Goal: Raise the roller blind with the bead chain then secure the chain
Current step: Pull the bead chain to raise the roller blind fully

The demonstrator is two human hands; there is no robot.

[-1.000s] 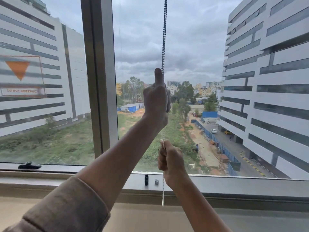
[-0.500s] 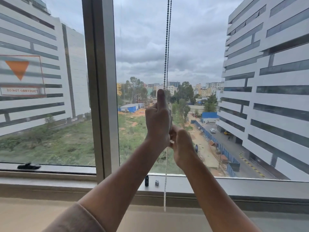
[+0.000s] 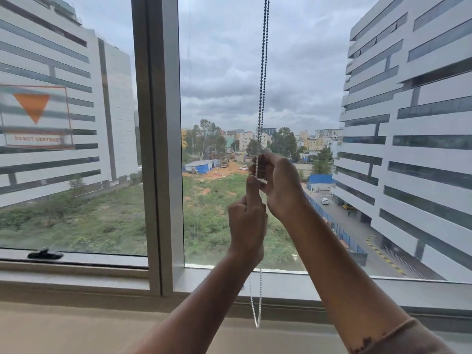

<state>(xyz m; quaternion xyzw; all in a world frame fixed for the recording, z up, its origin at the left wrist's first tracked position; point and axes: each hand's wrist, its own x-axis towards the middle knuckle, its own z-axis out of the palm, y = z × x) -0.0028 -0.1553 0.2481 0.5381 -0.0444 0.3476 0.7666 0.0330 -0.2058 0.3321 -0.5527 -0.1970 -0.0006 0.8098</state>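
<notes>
Both my hands are on the bead chain (image 3: 263, 72), which hangs in front of the right window pane beside the window frame (image 3: 158, 149). My left hand (image 3: 247, 227) is clenched around it low down, thumb pointing up. My right hand (image 3: 279, 183) sits just above, fingers (image 3: 255, 166) pinching the strands. The loop end dangles near the sill (image 3: 76, 274). No blind in view, so probably raised; I judge this is the securing step. Next: find a hook or cleat, none visible here.

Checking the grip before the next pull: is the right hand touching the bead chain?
Touching. The head view shows the right hand with its fingers closed around the bead chain, just above the left hand.
</notes>
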